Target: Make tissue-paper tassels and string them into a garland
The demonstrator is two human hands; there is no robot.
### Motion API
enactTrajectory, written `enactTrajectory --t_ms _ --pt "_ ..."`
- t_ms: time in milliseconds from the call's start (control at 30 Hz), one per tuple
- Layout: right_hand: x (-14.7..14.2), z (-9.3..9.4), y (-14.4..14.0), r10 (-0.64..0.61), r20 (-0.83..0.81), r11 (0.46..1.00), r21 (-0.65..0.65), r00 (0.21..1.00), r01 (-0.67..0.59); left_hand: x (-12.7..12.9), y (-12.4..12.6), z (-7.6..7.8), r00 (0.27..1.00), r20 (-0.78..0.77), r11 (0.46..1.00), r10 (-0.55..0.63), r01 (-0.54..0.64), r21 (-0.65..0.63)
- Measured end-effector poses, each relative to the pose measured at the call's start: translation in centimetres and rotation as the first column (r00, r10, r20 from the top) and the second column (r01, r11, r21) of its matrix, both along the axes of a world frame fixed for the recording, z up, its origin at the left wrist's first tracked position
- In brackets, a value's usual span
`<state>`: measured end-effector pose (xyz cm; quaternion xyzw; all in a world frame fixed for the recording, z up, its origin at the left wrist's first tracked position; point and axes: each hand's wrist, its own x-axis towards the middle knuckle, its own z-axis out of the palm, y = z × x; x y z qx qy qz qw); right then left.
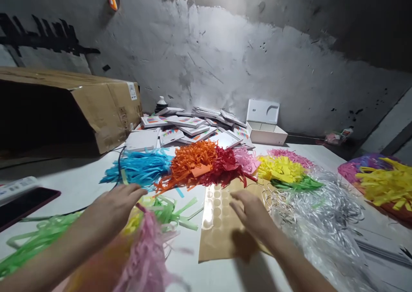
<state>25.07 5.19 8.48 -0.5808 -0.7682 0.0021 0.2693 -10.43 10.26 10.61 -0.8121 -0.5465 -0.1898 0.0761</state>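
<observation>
My left hand (pixel 111 208) hovers palm down over a bundle of pink, yellow and green paper strips (pixel 146 236) near the table's front; whether it grips the bundle is hidden. My right hand (pixel 251 212) rests flat on a brown sheet of clear round adhesive dots (pixel 214 223), fingers spread toward the dots. Behind them lie piles of shredded paper: blue (pixel 140 167), orange (pixel 189 161), dark red (pixel 225 165), pink (pixel 246 159), yellow (pixel 280 167) and green (pixel 296 182).
A heap of silvery clear strips (pixel 325 215) lies at the right. Small white booklets (pixel 189 127) are stacked at the back beside an open white box (pixel 265 127). A large cardboard box (pixel 74 107) lies at the left, with a dark phone (pixel 22 204) nearby.
</observation>
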Motion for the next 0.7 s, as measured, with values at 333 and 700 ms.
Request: enactTrajectory --t_ms 333,700 --pt "2.6 -2.2 17.7 -0.129 0.262 0.992 0.021 0.956 0.128 20.1 12.6 -0.2 0.874 -0.046 0.875 -0.483 0.481 -0.056" --pt "8.5 2.8 15.7 -0.28 0.207 0.959 0.103 0.937 0.264 22.6 19.6 4.3 0.828 0.461 0.937 -0.318 0.349 0.019"
